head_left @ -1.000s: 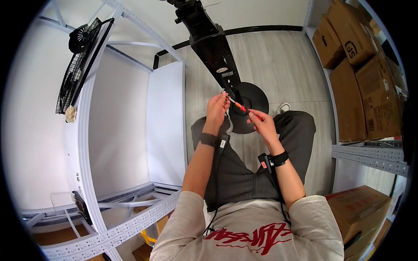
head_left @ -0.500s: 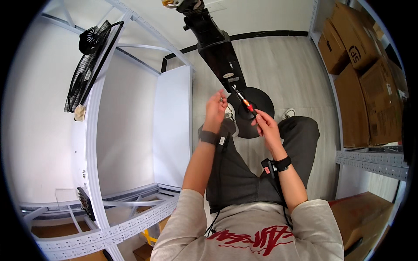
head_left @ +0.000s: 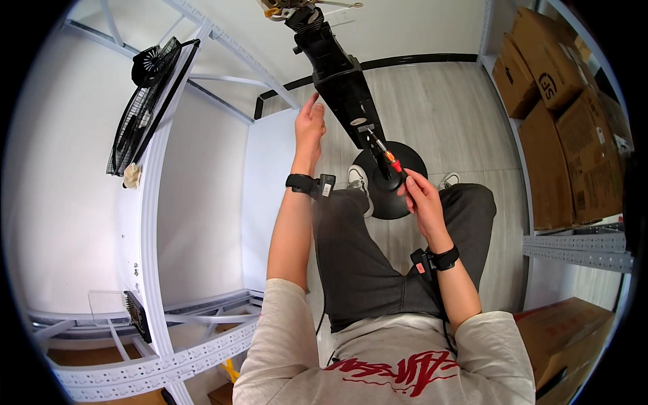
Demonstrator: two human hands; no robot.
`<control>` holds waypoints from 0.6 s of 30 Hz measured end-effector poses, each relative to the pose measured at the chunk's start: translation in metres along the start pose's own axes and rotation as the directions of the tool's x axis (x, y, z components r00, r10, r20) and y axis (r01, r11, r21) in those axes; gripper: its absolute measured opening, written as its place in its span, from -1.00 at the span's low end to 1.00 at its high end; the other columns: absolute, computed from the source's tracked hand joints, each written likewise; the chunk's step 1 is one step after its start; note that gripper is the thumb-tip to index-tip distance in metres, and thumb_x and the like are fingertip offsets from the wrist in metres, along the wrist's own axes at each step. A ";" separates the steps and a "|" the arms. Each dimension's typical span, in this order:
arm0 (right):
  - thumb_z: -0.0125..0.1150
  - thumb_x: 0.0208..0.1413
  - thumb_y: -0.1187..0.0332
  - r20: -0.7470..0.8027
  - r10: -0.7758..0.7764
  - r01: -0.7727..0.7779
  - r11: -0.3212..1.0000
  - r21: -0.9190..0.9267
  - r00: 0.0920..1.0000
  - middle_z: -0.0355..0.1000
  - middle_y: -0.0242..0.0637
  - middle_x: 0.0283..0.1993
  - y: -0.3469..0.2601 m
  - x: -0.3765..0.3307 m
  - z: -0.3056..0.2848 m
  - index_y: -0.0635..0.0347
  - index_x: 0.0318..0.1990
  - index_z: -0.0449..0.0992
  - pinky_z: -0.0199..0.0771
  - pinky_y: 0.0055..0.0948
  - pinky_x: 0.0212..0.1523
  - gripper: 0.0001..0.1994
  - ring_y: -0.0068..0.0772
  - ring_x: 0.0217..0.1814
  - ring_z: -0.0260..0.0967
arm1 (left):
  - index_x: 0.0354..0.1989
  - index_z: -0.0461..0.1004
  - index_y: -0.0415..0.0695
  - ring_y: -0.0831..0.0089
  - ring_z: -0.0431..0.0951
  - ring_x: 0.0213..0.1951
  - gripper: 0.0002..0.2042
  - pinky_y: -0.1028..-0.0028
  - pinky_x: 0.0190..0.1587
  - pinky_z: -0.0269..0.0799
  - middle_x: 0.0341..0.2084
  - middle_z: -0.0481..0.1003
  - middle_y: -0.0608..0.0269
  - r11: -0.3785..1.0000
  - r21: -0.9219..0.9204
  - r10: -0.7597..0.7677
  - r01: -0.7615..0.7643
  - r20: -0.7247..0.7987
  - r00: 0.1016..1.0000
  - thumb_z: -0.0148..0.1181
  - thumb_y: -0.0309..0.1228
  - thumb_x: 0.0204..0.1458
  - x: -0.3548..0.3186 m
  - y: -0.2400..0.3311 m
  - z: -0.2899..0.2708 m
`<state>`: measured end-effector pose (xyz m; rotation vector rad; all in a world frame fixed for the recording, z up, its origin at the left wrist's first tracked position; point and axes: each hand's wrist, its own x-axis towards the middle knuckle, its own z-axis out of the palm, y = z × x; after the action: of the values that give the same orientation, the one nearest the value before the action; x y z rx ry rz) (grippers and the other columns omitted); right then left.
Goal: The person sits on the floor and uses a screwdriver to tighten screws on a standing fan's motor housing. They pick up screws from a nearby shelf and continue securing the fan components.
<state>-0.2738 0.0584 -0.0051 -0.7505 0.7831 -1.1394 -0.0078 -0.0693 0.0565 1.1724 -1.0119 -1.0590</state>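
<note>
A black fan stand (head_left: 347,94) with a long narrow housing leans up from a round black base (head_left: 408,162) between my feet. My right hand (head_left: 423,200) is closed on the handle of a red and orange screwdriver (head_left: 389,155). The screwdriver's metal tip meets the lower end of the housing, close to a small label. Beside the housing's upper left edge is my left hand (head_left: 309,129), one fingertip up at that edge and the other fingers curled in. What those curled fingers hold, if anything, is hidden. Exposed motor parts (head_left: 287,9) top the stand.
A black fan grille (head_left: 138,111) lies on the white shelf (head_left: 150,223) at left, with a small beige object (head_left: 131,176) beside it. Farther down that shelf is a dark brush-like item (head_left: 137,316). Cardboard boxes (head_left: 547,162) fill the rack at right.
My left hand has moved up and left, from near the screwdriver tip to the housing's upper left edge. The right hand and screwdriver have shifted slightly right and down.
</note>
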 end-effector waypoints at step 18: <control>0.00 0.34 0.28 -0.071 -0.010 0.011 1.000 0.014 0.997 0.42 -0.43 -0.39 -0.015 0.002 -0.018 0.27 0.17 0.40 0.08 -0.72 -0.59 -0.65 -0.77 -0.55 0.13 | -0.12 0.53 -0.31 0.49 0.53 -0.18 -0.51 0.46 -0.08 0.45 -0.22 0.58 0.23 0.834 0.505 0.046 -0.223 0.339 0.940 0.54 -0.34 -0.24 0.038 0.009 0.014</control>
<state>-0.2960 0.0510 -0.0023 -0.7060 0.8303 -1.1856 -0.0126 -0.1089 0.0687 1.3734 -1.7039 -0.8830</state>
